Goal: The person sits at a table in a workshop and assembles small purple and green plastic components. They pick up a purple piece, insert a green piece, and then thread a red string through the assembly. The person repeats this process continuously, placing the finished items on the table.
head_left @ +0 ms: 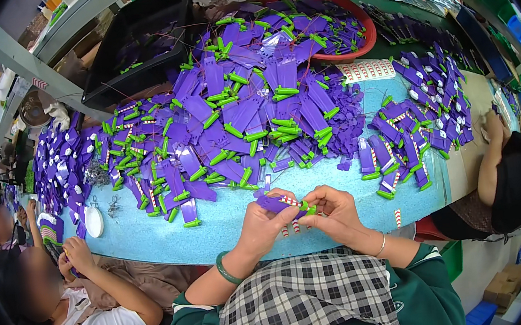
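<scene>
In front of my chest, both hands hold one purple plastic piece [269, 203] with a bright green end and a red-and-white striped strip along it. My left hand [255, 228] closes round the purple part, its fingertips by the strip. At the green end, the fingers of my right hand [338, 211] are pinched together on the piece. Below my hands, a few short striped strips [296, 227] show at the near table edge, with one more strip [398, 218] farther right. A large heap of purple-and-green pieces [229, 111] spreads just beyond my hands.
A red basin [371, 29] and a black bin [112, 88] stand behind the heap on the blue table [147, 241]. A sheet of striped strips [368, 71] lies near the basin. A white dish [94, 222] is at left. Other people work at left [108, 321] and right [516, 178].
</scene>
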A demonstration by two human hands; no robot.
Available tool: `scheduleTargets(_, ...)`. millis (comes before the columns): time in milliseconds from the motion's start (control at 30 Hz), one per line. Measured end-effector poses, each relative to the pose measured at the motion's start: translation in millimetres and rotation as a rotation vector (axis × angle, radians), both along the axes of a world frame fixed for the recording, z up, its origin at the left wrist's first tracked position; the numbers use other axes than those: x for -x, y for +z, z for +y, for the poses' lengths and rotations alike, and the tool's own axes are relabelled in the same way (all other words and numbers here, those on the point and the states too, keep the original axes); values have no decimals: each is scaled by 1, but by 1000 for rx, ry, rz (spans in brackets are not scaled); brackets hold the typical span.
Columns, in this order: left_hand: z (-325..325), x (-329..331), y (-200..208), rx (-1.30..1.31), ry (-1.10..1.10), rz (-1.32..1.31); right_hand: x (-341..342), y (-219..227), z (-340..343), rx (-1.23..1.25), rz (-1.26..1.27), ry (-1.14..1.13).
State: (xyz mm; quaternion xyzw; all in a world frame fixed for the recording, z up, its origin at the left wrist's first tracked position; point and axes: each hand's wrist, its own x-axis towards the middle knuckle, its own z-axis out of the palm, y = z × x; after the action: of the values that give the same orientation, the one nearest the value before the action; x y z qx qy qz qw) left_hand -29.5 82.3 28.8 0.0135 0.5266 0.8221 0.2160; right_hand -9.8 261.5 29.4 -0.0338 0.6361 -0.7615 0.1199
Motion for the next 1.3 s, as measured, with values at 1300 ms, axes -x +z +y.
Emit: scheduleTargets(1300, -65, 11, 14, -191, 370, 10, 48, 1, 85, -1459, 835, 17)
